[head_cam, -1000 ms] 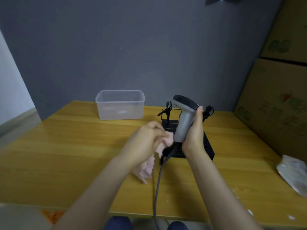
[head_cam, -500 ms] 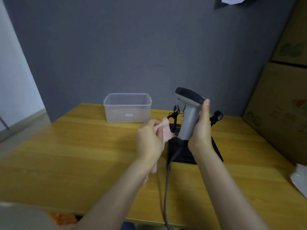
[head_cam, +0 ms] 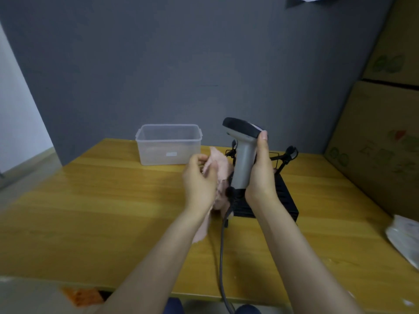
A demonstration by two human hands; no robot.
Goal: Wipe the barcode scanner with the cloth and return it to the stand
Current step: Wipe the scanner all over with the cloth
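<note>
Nearest the camera, two bare forearms rise from the bottom edge toward the centre of the frame, and a grey cable (head_cam: 223,257) runs up between them from the lower edge of the wooden table (head_cam: 102,211). At centre, the right hand (head_cam: 260,175) is wrapped around the grey handle of the barcode scanner (head_cam: 243,155), thumb extended up to the dark head, holding it upright above the table. Just left of it, the left hand (head_cam: 200,180) is closed on a pink cloth (head_cam: 218,171), which is bunched against the left side of the scanner handle; a loose end hangs below the wrist. Directly behind the hands, the black stand (head_cam: 285,196) sits on the table, its thin arms visible right of the scanner. At the right edge lies a white crumpled bag (head_cam: 403,239). Farther back, left of centre, a clear plastic container (head_cam: 169,143) stands against the grey wall (head_cam: 158,64). Cardboard boxes (head_cam: 381,143) are stacked along the right side.
</note>
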